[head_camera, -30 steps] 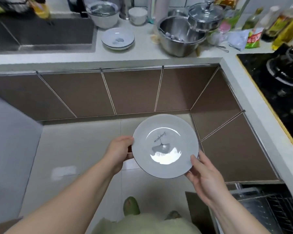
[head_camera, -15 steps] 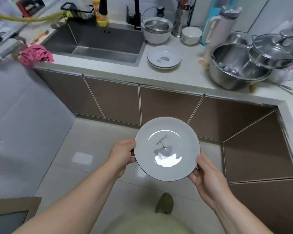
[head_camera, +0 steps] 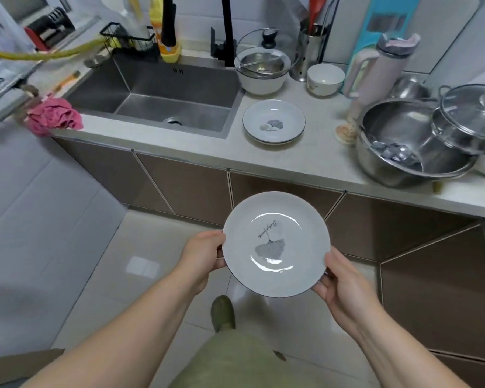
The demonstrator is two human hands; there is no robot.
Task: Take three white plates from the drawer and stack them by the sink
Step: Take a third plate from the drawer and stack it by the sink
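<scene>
I hold a white plate (head_camera: 276, 243) with a grey leaf print level in front of me, over the floor and below the counter edge. My left hand (head_camera: 203, 254) grips its left rim and my right hand (head_camera: 339, 278) grips its lower right rim. On the counter, just right of the steel sink (head_camera: 157, 99), sits a stack of matching white plates (head_camera: 273, 121); it looks like two. The drawer is out of view.
A large steel bowl (head_camera: 409, 147) and a lidded pot (head_camera: 471, 119) crowd the counter's right side. A white bowl with a glass lid (head_camera: 262, 70), a small bowl (head_camera: 324, 79) and a pink bottle (head_camera: 381, 65) stand behind the stack. A pink cloth (head_camera: 53, 119) lies left of the sink.
My view has swung left and toward the sink, which now sits nearer and more central. The plate stays in both hands; the stove and open drawer have left the frame.
</scene>
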